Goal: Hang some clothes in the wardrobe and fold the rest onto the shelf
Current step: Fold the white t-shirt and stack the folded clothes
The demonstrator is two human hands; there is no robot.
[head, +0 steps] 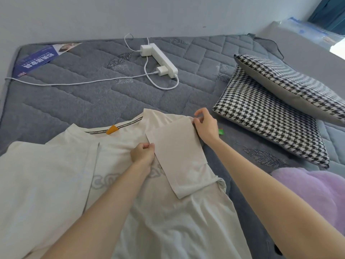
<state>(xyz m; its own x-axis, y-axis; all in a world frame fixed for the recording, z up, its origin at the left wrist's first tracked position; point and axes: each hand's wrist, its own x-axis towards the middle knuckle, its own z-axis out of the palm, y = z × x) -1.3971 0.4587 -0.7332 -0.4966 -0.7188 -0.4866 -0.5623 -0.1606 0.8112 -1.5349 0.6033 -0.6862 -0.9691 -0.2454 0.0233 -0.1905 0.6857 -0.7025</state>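
A cream white T-shirt [56, 176] lies spread flat on the grey quilted mattress [74, 98], collar away from me, with an orange tag [112, 129] at the neck. Its right sleeve [179, 161] is folded inward over the chest. My left hand [142, 152] pinches the sleeve's inner edge near the chest. My right hand [205, 124] pinches the fold at the shoulder corner. The shirt's left sleeve lies spread out at the left.
A white power strip [160, 58] with two chargers and cables lies on the mattress behind the shirt. Two houndstooth pillows [270, 116] are stacked at the right. A lilac fluffy garment [317, 193] lies at the right. A small green scrap [221, 131] sits by my right wrist.
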